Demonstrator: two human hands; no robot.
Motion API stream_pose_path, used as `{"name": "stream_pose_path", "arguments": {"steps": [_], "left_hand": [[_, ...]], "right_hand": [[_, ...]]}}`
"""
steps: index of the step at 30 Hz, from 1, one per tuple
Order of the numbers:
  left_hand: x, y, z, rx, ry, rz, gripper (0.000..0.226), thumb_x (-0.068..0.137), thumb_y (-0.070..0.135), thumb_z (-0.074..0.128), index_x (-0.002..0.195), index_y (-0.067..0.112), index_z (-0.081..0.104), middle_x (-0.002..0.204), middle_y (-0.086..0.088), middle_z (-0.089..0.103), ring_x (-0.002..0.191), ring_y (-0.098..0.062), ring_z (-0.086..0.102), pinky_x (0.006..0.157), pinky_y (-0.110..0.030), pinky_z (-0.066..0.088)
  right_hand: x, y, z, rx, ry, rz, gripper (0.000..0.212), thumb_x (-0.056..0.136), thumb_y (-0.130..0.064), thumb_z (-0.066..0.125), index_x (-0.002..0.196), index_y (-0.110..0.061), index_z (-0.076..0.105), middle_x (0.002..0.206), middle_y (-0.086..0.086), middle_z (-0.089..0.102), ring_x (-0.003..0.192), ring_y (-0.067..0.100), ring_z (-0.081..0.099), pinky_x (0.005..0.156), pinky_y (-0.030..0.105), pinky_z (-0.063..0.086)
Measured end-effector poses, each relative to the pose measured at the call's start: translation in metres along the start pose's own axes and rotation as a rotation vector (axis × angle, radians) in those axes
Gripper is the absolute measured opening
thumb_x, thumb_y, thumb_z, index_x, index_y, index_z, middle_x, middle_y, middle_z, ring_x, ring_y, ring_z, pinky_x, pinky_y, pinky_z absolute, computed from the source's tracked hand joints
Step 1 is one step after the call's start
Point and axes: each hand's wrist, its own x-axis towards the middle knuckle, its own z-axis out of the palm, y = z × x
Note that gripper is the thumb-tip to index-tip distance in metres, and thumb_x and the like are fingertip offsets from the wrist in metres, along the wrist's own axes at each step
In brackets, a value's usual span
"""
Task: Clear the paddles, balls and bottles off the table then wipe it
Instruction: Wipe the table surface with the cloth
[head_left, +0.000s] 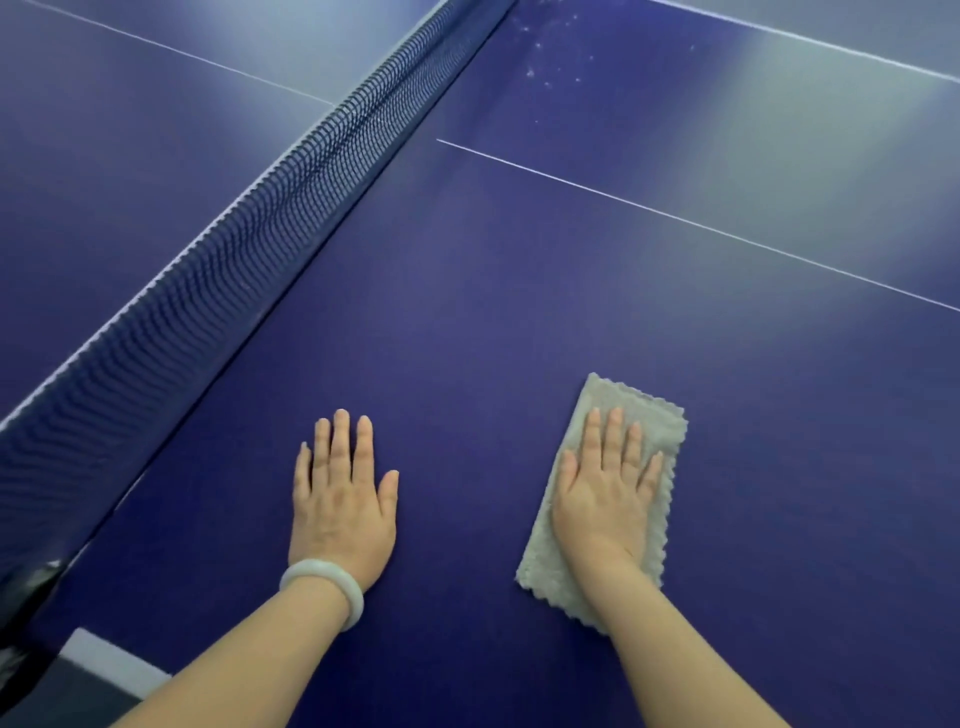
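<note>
Head view: the right hand (605, 499) lies palm-down with its fingers straight and a little spread, pressing a grey-beige cleaning cloth (662, 423) flat against the desk (467, 312). The left hand (340, 509), with a pale bangle (322, 578) at the wrist, also lies flat, straight-fingered and holding nothing. It rests on the bare blue surface beside the right hand, a clear gap between them.

The cloth is folded into a rectangle, and its long axis runs away from the person in line with the right forearm, leaning slightly right at the far end. Its scalloped edge shows around the hand on the far, right and near sides.

No paddles, balls or bottles appear on the part of the desk in view, so the clearing looks done here and wiping seems to be the step in hand.

Left of the left hand, the net (218, 270) runs diagonally away. A white line (675, 218) crosses the surface ahead. Beyond it, close to the net, lies a scatter of pale specks (540, 57), well apart from the cloth and almost straight ahead of it. The right hand is the nearer one, so a forward push along the cloth's long axis would probably reach them.
</note>
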Motion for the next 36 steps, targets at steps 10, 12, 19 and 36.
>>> {"name": "stream_pose_path", "arguments": {"steps": [10, 12, 19, 36], "left_hand": [[0.005, -0.004, 0.005, 0.013, 0.018, 0.022, 0.066, 0.098, 0.045, 0.020, 0.151, 0.008, 0.033, 0.158, -0.013, 0.029, 0.148, -0.029, 0.025, 0.116, -0.047, 0.020], [0.005, -0.004, 0.004, 0.013, 0.009, 0.023, 0.066, 0.098, 0.044, 0.021, 0.150, 0.007, 0.035, 0.158, -0.013, 0.031, 0.147, -0.029, 0.027, 0.115, -0.047, 0.021], [0.005, -0.004, 0.004, 0.013, 0.013, 0.013, 0.067, 0.098, 0.046, 0.011, 0.155, 0.011, 0.020, 0.162, -0.011, 0.017, 0.151, -0.028, 0.012, 0.121, -0.047, 0.016], [0.002, -0.005, 0.003, -0.025, 0.014, 0.010, 0.070, 0.096, 0.048, 0.005, 0.157, 0.014, 0.008, 0.165, -0.009, 0.004, 0.152, -0.025, -0.001, 0.124, -0.045, 0.006]], "right_hand": [[0.132, -0.098, -0.024, 0.064, -0.135, -0.509, 0.050, 0.107, -0.035, 0.020, 0.156, -0.042, 0.012, 0.165, -0.014, 0.002, 0.152, 0.014, -0.010, 0.122, 0.044, -0.012], [0.116, -0.106, -0.022, 0.039, -0.164, -0.752, 0.048, 0.107, -0.038, 0.023, 0.155, -0.045, 0.015, 0.164, -0.018, 0.003, 0.152, 0.010, -0.010, 0.122, 0.041, -0.013], [0.073, 0.035, -0.020, -0.075, 0.001, -0.746, 0.051, 0.105, -0.039, 0.018, 0.156, -0.040, 0.012, 0.164, -0.009, 0.013, 0.153, 0.018, 0.011, 0.123, 0.043, 0.005], [-0.054, 0.033, -0.003, -0.096, -0.039, -0.487, 0.057, 0.103, -0.043, 0.014, 0.158, -0.032, 0.007, 0.166, -0.009, 0.000, 0.153, 0.016, -0.003, 0.122, 0.047, 0.004]]}}
